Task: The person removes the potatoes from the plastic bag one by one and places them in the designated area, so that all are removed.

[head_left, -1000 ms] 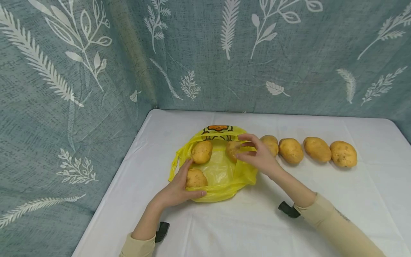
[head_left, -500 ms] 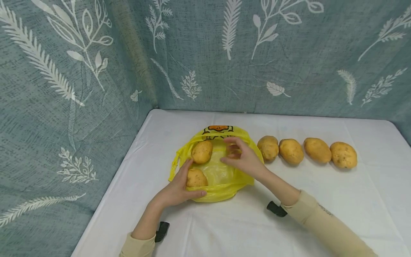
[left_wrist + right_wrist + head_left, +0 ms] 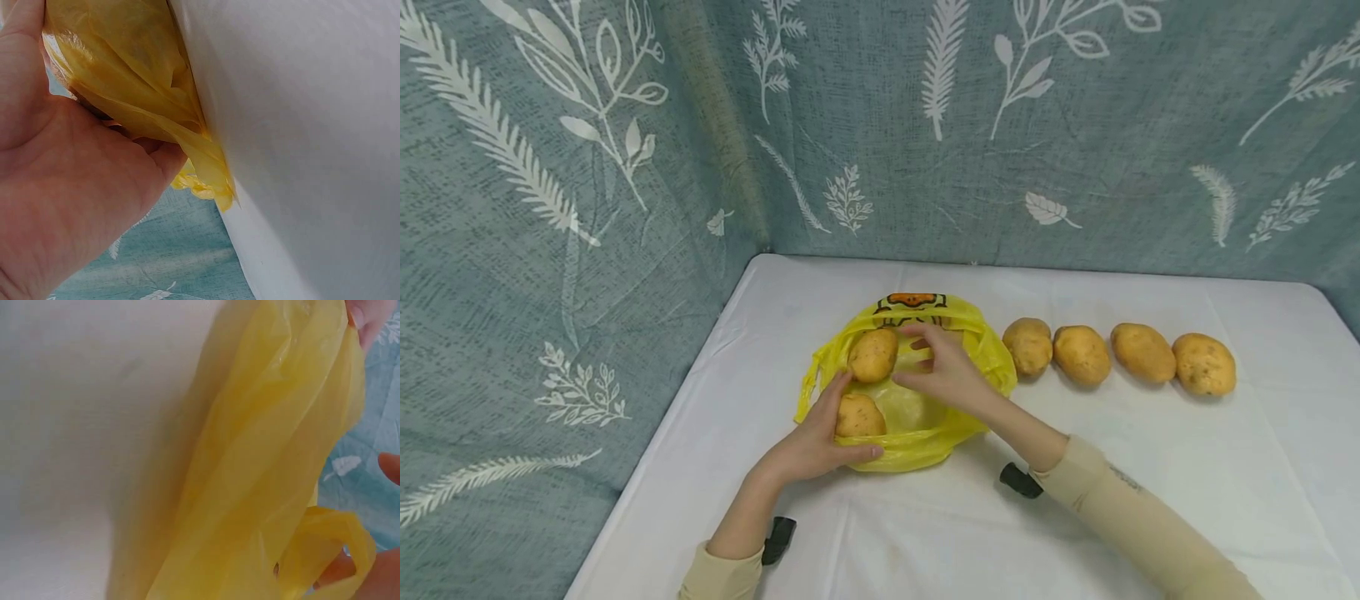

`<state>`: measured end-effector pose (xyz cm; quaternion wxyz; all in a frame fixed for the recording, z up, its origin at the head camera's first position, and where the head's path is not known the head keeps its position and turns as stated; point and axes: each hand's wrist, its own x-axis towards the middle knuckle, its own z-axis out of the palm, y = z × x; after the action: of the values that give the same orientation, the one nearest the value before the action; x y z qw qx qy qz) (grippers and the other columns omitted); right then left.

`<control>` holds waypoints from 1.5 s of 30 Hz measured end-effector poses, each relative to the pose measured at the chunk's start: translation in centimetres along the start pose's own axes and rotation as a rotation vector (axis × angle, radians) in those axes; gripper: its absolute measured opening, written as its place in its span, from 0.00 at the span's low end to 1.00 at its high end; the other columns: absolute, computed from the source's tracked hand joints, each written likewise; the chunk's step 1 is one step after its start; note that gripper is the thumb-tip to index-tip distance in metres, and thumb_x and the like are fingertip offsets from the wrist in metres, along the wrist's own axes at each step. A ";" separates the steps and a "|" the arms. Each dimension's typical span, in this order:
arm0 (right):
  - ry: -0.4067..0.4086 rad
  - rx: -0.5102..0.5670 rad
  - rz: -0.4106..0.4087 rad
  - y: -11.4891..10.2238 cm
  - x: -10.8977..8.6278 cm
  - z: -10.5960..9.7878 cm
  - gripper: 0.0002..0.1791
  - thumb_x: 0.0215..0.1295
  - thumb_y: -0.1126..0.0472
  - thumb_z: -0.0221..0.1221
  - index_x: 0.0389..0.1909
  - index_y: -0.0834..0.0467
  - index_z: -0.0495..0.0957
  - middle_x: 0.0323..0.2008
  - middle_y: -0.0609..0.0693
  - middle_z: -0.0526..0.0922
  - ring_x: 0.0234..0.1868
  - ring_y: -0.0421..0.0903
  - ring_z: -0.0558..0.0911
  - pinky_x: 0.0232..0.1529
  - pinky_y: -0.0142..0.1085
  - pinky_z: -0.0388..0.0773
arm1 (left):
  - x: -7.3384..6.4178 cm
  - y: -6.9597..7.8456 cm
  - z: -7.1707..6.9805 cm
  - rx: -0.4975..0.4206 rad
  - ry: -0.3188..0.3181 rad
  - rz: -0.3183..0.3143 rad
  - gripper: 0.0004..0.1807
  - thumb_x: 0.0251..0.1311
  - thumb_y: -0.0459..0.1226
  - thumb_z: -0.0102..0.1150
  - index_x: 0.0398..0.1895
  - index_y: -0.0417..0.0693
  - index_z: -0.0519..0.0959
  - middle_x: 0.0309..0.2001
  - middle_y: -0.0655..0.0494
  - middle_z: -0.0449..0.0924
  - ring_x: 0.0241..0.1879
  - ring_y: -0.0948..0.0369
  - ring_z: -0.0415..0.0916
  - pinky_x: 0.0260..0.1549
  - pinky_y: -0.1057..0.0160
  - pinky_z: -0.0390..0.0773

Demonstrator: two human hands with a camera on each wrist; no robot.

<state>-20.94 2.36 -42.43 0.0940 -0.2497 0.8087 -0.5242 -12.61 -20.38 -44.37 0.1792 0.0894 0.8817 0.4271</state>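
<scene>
A yellow plastic bag point(image 3: 917, 454) lies with its mouth spread open and two potatoes showing inside: an upper potato point(image 3: 873, 356) and a lower potato point(image 3: 860, 416). My left hand point(image 3: 814, 435) grips the bag's near left rim, its thumb over the front edge. In the left wrist view the yellow plastic point(image 3: 125, 56) bulges against the palm. My right hand point(image 3: 946, 367) reaches over the bag's right side, thumb and fingers spread apart, fingertips close to the upper potato. This hand hides the right part of the bag's inside.
Several potatoes stand in a row right of the bag, from a near potato point(image 3: 1028, 347) to a far potato point(image 3: 1204, 364). A white cloth point(image 3: 1075, 533) covers the table. Behind hangs a green leaf-patterned curtain point(image 3: 880, 100).
My right hand has moved left over the bag, past a potato at its right side, toward the upper potato. My left hand stays at the rim.
</scene>
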 end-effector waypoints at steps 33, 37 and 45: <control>-0.025 -0.286 0.097 0.1 3.3 3.6 0.45 0.57 0.52 0.71 0.69 0.63 0.59 0.65 0.63 0.62 0.67 0.61 0.61 0.65 0.53 0.62 | -0.2 -0.1 -0.1 0.008 -0.008 -0.006 0.63 0.54 0.56 0.69 0.78 0.48 0.34 0.78 0.47 0.27 0.75 0.47 0.31 0.68 0.39 0.45; -0.028 -0.287 0.109 0.2 3.6 3.8 0.46 0.57 0.52 0.71 0.70 0.64 0.57 0.65 0.64 0.61 0.66 0.61 0.61 0.64 0.53 0.63 | -0.1 -0.1 -0.1 0.010 -0.007 0.000 0.63 0.54 0.56 0.69 0.78 0.49 0.34 0.78 0.48 0.27 0.75 0.48 0.31 0.68 0.39 0.45; -0.018 -0.299 0.113 0.6 4.0 4.2 0.47 0.56 0.52 0.71 0.70 0.65 0.57 0.63 0.65 0.61 0.64 0.62 0.62 0.63 0.53 0.65 | 0.0 -0.1 0.0 0.007 -0.006 0.002 0.63 0.53 0.56 0.69 0.78 0.50 0.34 0.78 0.49 0.27 0.75 0.48 0.31 0.68 0.39 0.44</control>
<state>-22.83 -2.82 -44.33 0.0922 -0.2198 0.8896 -0.3896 -12.64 -20.48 -44.45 0.1809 0.0923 0.8825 0.4242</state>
